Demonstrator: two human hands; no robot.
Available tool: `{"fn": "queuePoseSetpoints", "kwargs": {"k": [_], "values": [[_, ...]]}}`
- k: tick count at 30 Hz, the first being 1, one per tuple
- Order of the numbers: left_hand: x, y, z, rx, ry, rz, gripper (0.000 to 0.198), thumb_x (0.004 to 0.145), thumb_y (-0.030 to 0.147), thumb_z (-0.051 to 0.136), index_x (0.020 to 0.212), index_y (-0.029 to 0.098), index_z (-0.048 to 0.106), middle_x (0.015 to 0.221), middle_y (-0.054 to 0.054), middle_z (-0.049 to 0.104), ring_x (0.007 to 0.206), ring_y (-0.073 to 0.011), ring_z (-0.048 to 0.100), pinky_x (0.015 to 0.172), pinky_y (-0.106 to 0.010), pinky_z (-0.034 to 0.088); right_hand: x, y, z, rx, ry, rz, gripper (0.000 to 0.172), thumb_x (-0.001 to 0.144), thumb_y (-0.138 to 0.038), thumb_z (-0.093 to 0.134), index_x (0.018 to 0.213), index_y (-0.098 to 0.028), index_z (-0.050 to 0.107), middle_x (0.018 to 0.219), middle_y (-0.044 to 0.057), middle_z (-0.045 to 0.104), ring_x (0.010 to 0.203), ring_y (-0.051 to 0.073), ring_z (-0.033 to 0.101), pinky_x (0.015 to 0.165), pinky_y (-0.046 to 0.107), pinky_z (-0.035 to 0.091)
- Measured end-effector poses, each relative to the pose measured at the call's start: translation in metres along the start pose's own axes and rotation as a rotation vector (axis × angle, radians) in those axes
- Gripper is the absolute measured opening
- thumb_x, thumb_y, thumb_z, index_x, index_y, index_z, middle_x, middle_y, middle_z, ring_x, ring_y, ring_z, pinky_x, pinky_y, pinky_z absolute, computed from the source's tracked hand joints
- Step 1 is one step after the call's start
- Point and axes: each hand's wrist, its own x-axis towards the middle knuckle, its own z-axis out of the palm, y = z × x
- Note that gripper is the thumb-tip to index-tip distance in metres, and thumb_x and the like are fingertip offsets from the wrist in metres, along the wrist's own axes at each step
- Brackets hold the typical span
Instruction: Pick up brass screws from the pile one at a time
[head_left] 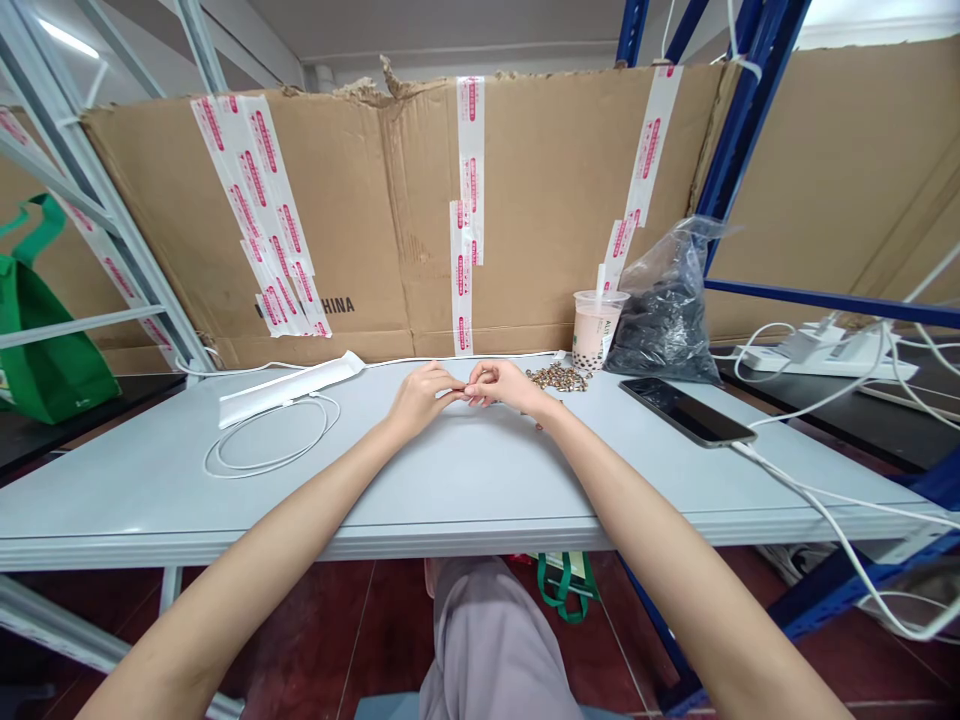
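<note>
The left hand (420, 398) and right hand (508, 387) rest low at the table's middle, their curled fingertips (455, 392) meeting in a tight pinch; anything held there is too small to tell. Just beyond the right hand, towards the far right, lies a loose heap of small bronze-brown beads (556, 377), its long axis running left to right; the right hand is nearer. Beneath is a pale grey folding table (300, 530). Further right stand a clear plastic cup of milky tea (592, 335), a crumpled clear bag of dark pieces (664, 315) and a black smartphone (686, 410). On the left lies a coiled white cable (270, 445).
</note>
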Motion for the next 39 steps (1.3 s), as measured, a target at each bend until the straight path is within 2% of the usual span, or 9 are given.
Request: {"fn": "queuePoseSetpoints", "kwargs": {"k": [5, 11, 21, 24, 27, 30, 34, 39], "values": [[0.0015, 0.0010, -0.0010, -0.049, 0.092, -0.167, 0.017, 0.078, 0.033, 0.058, 0.081, 0.021, 0.069, 0.075, -0.002, 0.069, 0.071, -0.0156, 0.052, 0.065, -0.028, 0.041, -0.0014, -0.0001, 0.0045, -0.135, 0.035, -0.042, 0.034, 0.081, -0.048, 0.046, 0.078, -0.015, 0.054, 0.071, 0.006, 0.065, 0.058, 0.010, 0.058, 0.049, 0.019, 0.042], [0.0029, 0.0032, -0.0022, -0.073, 0.103, -0.230, 0.017, 0.077, 0.034, 0.059, 0.077, 0.021, 0.069, 0.074, -0.002, 0.068, 0.071, -0.0164, 0.052, 0.066, -0.029, 0.040, -0.0043, -0.0054, 0.0048, -0.179, 0.011, -0.132, 0.037, 0.080, -0.050, 0.047, 0.077, -0.014, 0.056, 0.070, 0.005, 0.063, 0.058, 0.010, 0.054, 0.052, 0.020, 0.041], [0.0016, 0.0053, 0.0003, -0.095, 0.101, -0.208, 0.016, 0.076, 0.034, 0.061, 0.078, 0.020, 0.069, 0.074, -0.002, 0.068, 0.071, -0.0160, 0.051, 0.066, -0.028, 0.040, -0.0037, -0.0034, 0.0085, -0.265, 0.031, -0.164, 0.048, 0.085, -0.053, 0.032, 0.060, -0.016, 0.047, 0.049, -0.002, 0.045, 0.048, 0.009, 0.042, 0.055, 0.023, 0.035], [0.0022, 0.0046, -0.0003, -0.095, 0.109, -0.215, 0.015, 0.077, 0.034, 0.060, 0.077, 0.021, 0.068, 0.075, -0.002, 0.068, 0.071, -0.0157, 0.051, 0.067, -0.028, 0.040, -0.0046, -0.0040, 0.0061, -0.271, 0.034, -0.150, 0.046, 0.085, -0.053, 0.031, 0.067, -0.016, 0.050, 0.054, -0.002, 0.048, 0.048, 0.009, 0.043, 0.055, 0.023, 0.034], [0.0019, 0.0040, -0.0011, -0.090, 0.108, -0.218, 0.017, 0.078, 0.034, 0.059, 0.076, 0.021, 0.068, 0.075, -0.002, 0.068, 0.071, -0.0158, 0.051, 0.067, -0.029, 0.040, -0.0056, -0.0062, 0.0038, -0.277, 0.016, -0.140, 0.037, 0.081, -0.052, 0.042, 0.077, -0.016, 0.052, 0.057, -0.003, 0.050, 0.048, 0.009, 0.043, 0.054, 0.022, 0.033], [0.0007, 0.0038, -0.0004, -0.090, 0.089, -0.208, 0.018, 0.078, 0.036, 0.058, 0.078, 0.021, 0.068, 0.075, -0.002, 0.068, 0.073, -0.0161, 0.052, 0.068, -0.029, 0.041, -0.0058, -0.0069, 0.0041, -0.293, 0.000, -0.161, 0.037, 0.081, -0.050, 0.043, 0.073, -0.016, 0.052, 0.054, -0.003, 0.047, 0.050, 0.009, 0.042, 0.055, 0.022, 0.032], [-0.0001, 0.0041, 0.0020, -0.112, 0.063, -0.178, 0.020, 0.078, 0.037, 0.058, 0.082, 0.021, 0.069, 0.075, -0.003, 0.068, 0.074, -0.0167, 0.051, 0.063, -0.028, 0.041, -0.0054, -0.0056, 0.0051, -0.317, -0.021, -0.157, 0.046, 0.086, -0.050, 0.031, 0.060, -0.015, 0.046, 0.050, -0.003, 0.041, 0.049, 0.009, 0.038, 0.055, 0.023, 0.031], [0.0020, 0.0062, 0.0006, -0.114, 0.076, -0.205, 0.021, 0.079, 0.037, 0.055, 0.080, 0.021, 0.068, 0.075, -0.003, 0.067, 0.072, -0.0160, 0.052, 0.065, -0.029, 0.041, -0.0045, -0.0047, 0.0005, -0.250, -0.064, -0.124, 0.042, 0.084, -0.053, 0.036, 0.073, -0.015, 0.051, 0.055, -0.003, 0.044, 0.048, 0.008, 0.039, 0.053, 0.023, 0.032]]}}
